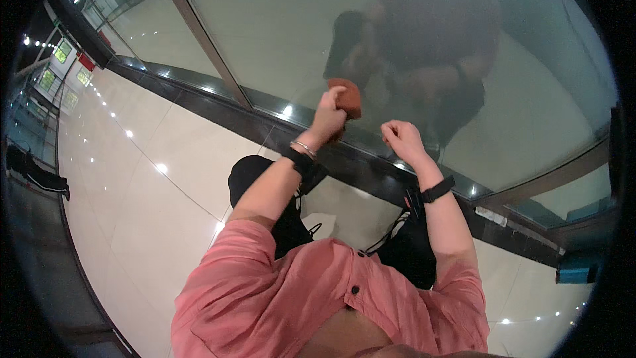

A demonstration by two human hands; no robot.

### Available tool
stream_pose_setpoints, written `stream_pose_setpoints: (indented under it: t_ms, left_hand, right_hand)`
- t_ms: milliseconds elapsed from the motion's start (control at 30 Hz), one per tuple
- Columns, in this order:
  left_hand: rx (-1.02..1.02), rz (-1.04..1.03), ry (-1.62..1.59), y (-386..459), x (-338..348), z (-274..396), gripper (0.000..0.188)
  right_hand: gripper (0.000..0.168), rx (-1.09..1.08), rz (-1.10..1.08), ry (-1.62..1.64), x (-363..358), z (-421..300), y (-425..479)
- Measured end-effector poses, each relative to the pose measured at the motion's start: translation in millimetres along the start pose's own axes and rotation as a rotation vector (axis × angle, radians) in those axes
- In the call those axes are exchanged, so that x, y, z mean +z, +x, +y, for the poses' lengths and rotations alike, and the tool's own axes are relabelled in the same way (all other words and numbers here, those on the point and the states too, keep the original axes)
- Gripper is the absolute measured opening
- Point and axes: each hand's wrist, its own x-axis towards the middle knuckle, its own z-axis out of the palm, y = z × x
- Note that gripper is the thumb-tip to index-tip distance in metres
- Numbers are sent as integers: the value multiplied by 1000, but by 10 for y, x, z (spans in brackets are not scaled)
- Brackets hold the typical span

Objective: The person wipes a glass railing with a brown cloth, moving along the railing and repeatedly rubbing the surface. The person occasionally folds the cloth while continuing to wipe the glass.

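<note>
My left hand grips a folded orange-brown cloth against the lower part of a large glass panel. A little of the cloth also shows below the fingers. To the right, my right hand is curled into a loose fist close to the same glass, and no object shows in it. Whether its knuckles touch the pane I cannot tell. My reflection fills the glass ahead of both hands. Both wrists wear black straps, and the left one also has a bangle.
A brown metal mullion divides the glass on the left. Along its foot runs a black stone ledge. Glossy pale floor tiles surround my knees. Far left, a dark shoe shows; a teal object lies at right.
</note>
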Motion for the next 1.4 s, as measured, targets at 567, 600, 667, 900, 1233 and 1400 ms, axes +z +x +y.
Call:
stream_pose_setpoints:
  t_ms: [567, 600, 667, 900, 1233, 1400]
  left_hand:
    - [-569, -114, -1141, 30, -523, 689, 52]
    - [-549, -67, -1127, 27, -580, 748, 56]
    - [-510, -4, -1144, 79, -656, 665, 58]
    - [-428, -70, -857, 103, -730, 679, 42]
    - [-505, -26, -865, 42, -771, 644, 30]
    - [-512, -5, -861, 48, -726, 635, 35]
  right_hand:
    - [37, -64, 171, 463, 416, -625, 352]
    - [37, -71, 182, 470, 420, -703, 371]
    - [36, -107, 195, 479, 493, -756, 430]
    - [35, -98, 230, 411, 583, -694, 484]
    - [35, -74, 266, 399, 615, -682, 312]
    - [37, -80, 449, 102, 723, -824, 199]
